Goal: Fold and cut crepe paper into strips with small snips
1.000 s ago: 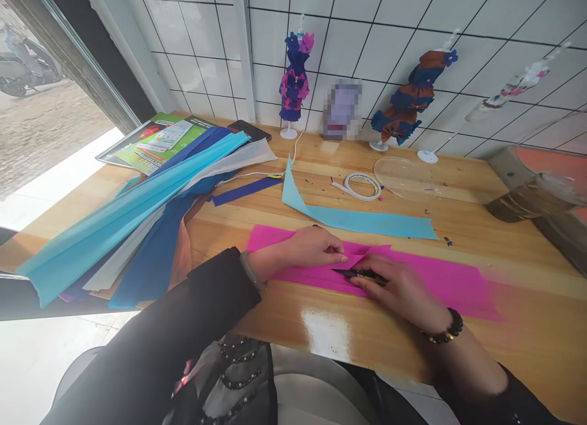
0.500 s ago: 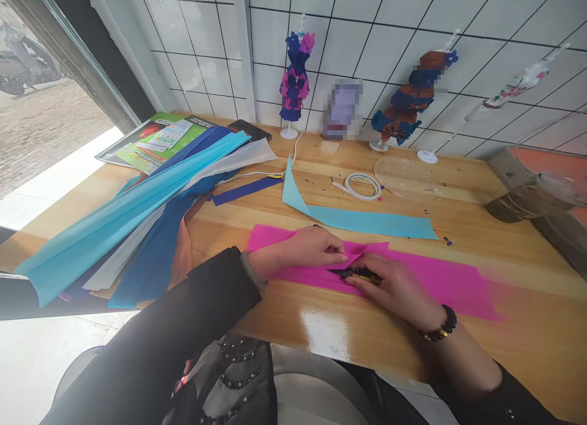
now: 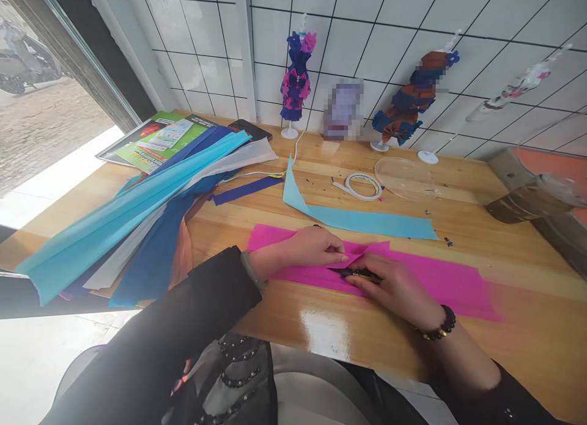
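A long sheet of bright pink crepe paper (image 3: 440, 278) lies across the table in front of me, its upper layer lifted in a fold near the middle. On the left part of the sheet rests my left hand (image 3: 314, 246), thumb and fingers pinched on the raised paper edge. My right hand (image 3: 389, 284) is closed around a black utility knife (image 3: 362, 274) with yellow marks. Its dark blade points left, against the pink paper just below my left fingertips. The knife's back end is hidden in my palm.
Behind the pink sheet lies a light blue paper strip (image 3: 371, 222), near a tape roll (image 3: 362, 186) and a clear plastic lid (image 3: 406, 178). Folded coloured papers (image 3: 137, 211) pile up at left. Decorated stands (image 3: 296, 85) line the tiled wall; a jar (image 3: 518, 202) is at right.
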{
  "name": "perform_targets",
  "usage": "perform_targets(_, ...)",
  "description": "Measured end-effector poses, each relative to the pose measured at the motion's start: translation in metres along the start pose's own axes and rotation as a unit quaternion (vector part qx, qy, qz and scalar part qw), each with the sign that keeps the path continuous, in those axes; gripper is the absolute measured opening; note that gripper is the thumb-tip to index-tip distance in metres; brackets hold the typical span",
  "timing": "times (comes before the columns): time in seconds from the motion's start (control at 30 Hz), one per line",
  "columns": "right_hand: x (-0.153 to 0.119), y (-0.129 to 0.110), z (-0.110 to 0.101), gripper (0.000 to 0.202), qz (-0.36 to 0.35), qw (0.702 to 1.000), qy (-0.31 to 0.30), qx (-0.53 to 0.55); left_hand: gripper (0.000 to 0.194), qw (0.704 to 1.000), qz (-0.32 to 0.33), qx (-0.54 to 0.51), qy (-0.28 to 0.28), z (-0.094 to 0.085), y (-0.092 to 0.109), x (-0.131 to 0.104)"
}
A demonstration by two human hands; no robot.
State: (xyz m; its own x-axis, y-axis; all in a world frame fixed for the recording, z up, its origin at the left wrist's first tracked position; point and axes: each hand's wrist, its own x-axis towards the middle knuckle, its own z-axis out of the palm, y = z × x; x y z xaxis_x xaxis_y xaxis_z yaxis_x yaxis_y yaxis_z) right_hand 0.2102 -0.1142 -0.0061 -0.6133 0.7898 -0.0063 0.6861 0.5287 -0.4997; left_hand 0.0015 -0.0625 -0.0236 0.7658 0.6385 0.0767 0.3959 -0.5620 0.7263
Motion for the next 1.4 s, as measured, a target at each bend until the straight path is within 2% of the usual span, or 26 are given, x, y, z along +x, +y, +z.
perform_targets(0.13, 0.0, -0.001, 0.0, 0.02, 0.014, 1.0, -0.001, -0.003, 0.029, 1.0, 0.02, -0.006, -0.022, -0.014, 0.004, -0.006)
perform_targets(0.33, 0.001, -0.002, -0.002, 0.023, 0.02, 1.0, -0.01, -0.002, 0.022, 0.998, -0.017, 0.024, -0.049, -0.031, -0.001, -0.015)
perform_targets(0.6, 0.006, -0.005, -0.001, 0.022, 0.012, 1.0, -0.016, -0.01, 0.022, 0.998, -0.01, -0.008, -0.065, -0.03, -0.01, -0.013)
perform_targets(0.97, 0.011, -0.008, 0.001, 0.021, 0.004, 1.0, -0.014, 0.002, 0.022, 0.998, -0.008, -0.021, -0.053, -0.03, -0.011, -0.014)
perform_targets(1.4, 0.009, -0.01, 0.002, 0.024, 0.0, 1.0, -0.013, -0.001, 0.024, 0.998, -0.021, -0.016, -0.064, -0.03, -0.011, -0.014)
